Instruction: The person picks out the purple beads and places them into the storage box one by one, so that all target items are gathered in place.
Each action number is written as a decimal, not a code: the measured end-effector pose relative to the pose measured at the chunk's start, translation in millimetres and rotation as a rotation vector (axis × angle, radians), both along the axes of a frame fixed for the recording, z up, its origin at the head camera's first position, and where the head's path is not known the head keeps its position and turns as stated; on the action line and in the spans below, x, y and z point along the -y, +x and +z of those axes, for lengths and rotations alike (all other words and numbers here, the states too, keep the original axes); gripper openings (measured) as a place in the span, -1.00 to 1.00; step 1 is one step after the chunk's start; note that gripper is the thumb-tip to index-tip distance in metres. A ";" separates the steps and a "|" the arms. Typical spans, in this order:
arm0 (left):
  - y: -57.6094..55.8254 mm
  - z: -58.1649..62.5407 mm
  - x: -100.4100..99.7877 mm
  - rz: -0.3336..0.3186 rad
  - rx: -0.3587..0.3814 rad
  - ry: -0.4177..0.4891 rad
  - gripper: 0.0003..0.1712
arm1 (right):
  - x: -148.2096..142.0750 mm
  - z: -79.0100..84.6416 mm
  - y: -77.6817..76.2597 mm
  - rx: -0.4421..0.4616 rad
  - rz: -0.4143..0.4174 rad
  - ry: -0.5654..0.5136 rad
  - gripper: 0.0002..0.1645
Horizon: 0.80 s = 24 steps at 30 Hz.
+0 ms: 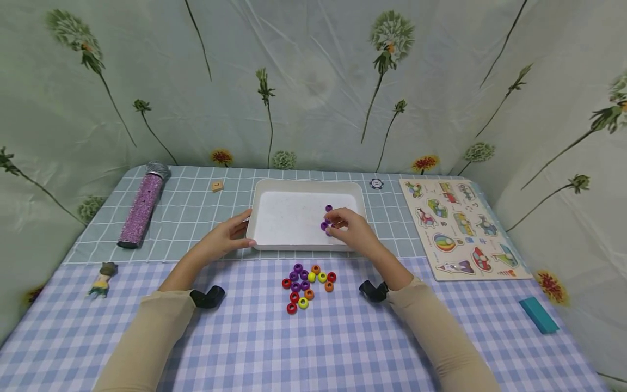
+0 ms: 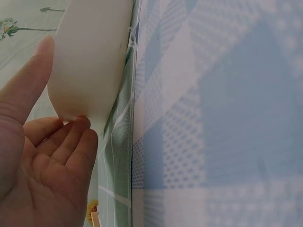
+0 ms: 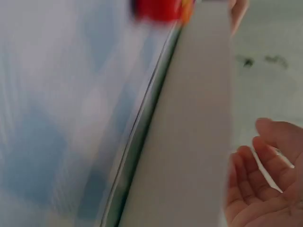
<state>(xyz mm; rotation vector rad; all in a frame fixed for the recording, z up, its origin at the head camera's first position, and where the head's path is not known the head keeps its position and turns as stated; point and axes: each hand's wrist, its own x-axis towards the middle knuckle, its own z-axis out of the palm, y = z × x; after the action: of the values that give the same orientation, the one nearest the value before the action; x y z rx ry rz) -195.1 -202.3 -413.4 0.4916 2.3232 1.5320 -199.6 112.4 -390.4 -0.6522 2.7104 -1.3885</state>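
Observation:
In the head view, my left hand (image 1: 222,239) is at the left side of a white tray (image 1: 294,247). Its thumb and fingertips rest against the tray's rim and wall, and the left wrist view shows the fingertips touching a corner. Inside the tray, near its right end, my right hand (image 1: 354,231) hovers low around several purple beads (image 1: 329,208). Its thumb and index finger are apart, with purple beads close by their tips. In the right wrist view the front wall hides the beads; the right hand's fingers (image 3: 246,170) are loosely bent.
Loose red, orange, yellow and purple beads (image 1: 305,275) lie in front of the tray. A pink glittery microphone (image 1: 142,209) and small figurine (image 1: 102,280) are at left. A wooden puzzle board (image 1: 453,220) and teal block (image 1: 539,314) are at right. Behind are a wooden tile (image 1: 217,186) and round token (image 1: 376,184).

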 end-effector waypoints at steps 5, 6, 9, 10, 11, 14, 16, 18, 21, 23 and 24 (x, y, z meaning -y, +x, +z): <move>0.4 1.4 -0.2 0.001 0.004 -0.017 0.00 | 10.5 1.3 27.3 -0.049 0.206 -0.108 -0.68; 0.5 1.6 -0.2 -0.001 0.003 -0.018 0.00 | 13.3 0.3 31.7 -0.040 0.244 -0.111 -0.68; 0.8 1.7 -0.2 0.000 -0.002 -0.018 0.00 | 21.4 -4.6 40.6 0.010 0.327 -0.074 -0.66; 0.9 1.7 -0.3 -0.001 -0.004 -0.019 0.00 | 23.6 -6.8 42.5 0.035 0.344 -0.056 -0.65; 0.9 1.5 -0.4 -0.003 -0.006 -0.015 0.00 | 25.6 -9.3 43.6 0.052 0.357 -0.035 -0.65; 1.0 1.1 -0.8 -0.009 -0.011 -0.001 0.00 | 30.2 -16.1 44.9 0.083 0.371 0.034 -0.66; 0.9 0.7 -0.9 -0.010 -0.010 0.001 -0.01 | 32.6 -19.2 44.8 0.081 0.374 0.079 -0.66; 1.0 0.7 -0.7 -0.005 -0.005 0.002 -0.01 | 35.2 -21.3 44.5 0.060 0.376 0.133 -0.66; 0.9 0.8 -0.3 -0.001 -0.002 -0.005 -0.01 | 38.9 -22.8 44.7 0.020 0.384 0.210 -0.65; 1.0 1.1 -0.4 -0.002 -0.003 -0.004 -0.01 | 41.6 -23.7 44.9 -0.002 0.385 0.250 -0.67; 1.0 1.3 -0.4 -0.003 -0.002 -0.002 -0.01 | 42.8 -24.0 45.0 -0.014 0.383 0.267 -0.68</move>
<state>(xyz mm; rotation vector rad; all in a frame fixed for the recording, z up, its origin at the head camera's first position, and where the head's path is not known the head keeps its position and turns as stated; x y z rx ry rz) -194.1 -202.0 -412.1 0.4960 2.3243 1.5279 -154.6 69.5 -414.4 -1.0816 2.5309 -0.9187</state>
